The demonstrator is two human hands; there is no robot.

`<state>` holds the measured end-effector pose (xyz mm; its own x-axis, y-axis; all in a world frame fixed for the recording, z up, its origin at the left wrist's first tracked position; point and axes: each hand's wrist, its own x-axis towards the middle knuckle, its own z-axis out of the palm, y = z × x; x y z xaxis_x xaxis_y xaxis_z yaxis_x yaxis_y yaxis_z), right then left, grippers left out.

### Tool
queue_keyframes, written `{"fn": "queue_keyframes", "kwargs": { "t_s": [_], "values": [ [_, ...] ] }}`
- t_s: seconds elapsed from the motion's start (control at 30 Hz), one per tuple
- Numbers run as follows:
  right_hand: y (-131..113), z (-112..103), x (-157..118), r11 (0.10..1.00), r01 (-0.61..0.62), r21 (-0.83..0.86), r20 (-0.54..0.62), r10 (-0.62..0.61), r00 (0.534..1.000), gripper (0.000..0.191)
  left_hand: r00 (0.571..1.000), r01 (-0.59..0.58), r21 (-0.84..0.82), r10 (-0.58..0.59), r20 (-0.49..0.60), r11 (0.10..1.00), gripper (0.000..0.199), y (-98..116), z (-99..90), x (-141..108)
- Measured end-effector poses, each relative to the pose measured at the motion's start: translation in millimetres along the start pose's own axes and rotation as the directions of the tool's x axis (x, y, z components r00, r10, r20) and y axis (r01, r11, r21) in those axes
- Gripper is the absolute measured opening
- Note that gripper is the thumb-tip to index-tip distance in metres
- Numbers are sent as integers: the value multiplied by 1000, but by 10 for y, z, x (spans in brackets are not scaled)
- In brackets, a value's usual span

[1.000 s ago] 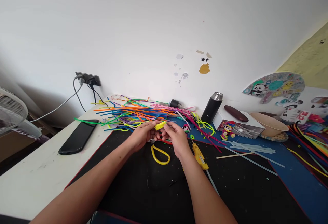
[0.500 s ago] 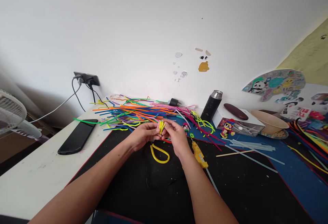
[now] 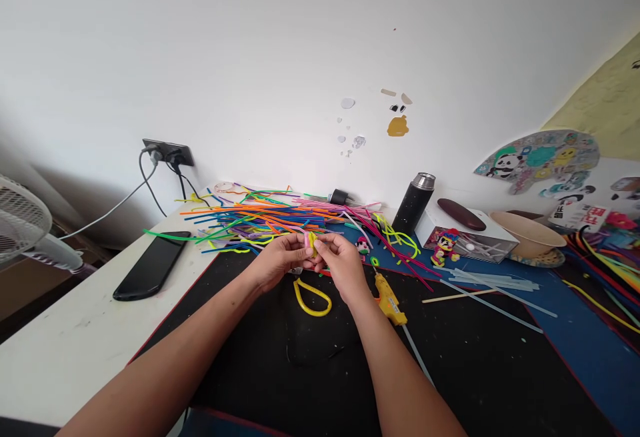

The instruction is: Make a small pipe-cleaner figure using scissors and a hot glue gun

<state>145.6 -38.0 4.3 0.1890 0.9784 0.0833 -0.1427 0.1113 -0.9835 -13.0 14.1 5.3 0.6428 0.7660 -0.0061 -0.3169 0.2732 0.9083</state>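
A small pink and yellow piece (image 3: 311, 240) is pinched between both hands over the back part of the black mat (image 3: 280, 370). My left hand (image 3: 281, 258) grips its left side, thumb and fingers pressed together. From the right, my right hand (image 3: 341, 264) closes on the same piece, the fingertips nearly meeting. The fingers hide much of its shape. Just below the hands lies a yellow loop handle (image 3: 314, 312), its upper end partly covered. A yellow glue gun (image 3: 390, 300) rests beside my right wrist with a clear stick in its back end.
Behind the hands spreads a pile of coloured pipe cleaners (image 3: 260, 216). A black flask (image 3: 414, 204), a white box (image 3: 493, 237) and a small figure (image 3: 444, 248) stand at the right. Clear glue sticks (image 3: 493, 280) lie nearby. A black tray-like object (image 3: 150, 267) is left.
The fingers have shifted slightly around the small piece, showing less of its yellow part. Both hands stay in almost the same place.
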Motion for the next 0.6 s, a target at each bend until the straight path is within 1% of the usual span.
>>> {"fn": "queue_keyframes", "kwargs": {
  "t_s": [0.17,0.37,0.6],
  "values": [
    [-27,-1,-7,1000,13,-3,-7,-13,1000,33,1000,12,-14,-12,-16,1000,34,-7,-19,10],
    [-73,0,-26,998,5,69,-21,-3,1000,32,994,45,-52,-50,-95,998,37,3,-28,18],
    [-114,4,-36,991,-30,133,-28,34,999,31,997,37,-24,-39,-62,999,37,-15,-28,11]
  ]
}}
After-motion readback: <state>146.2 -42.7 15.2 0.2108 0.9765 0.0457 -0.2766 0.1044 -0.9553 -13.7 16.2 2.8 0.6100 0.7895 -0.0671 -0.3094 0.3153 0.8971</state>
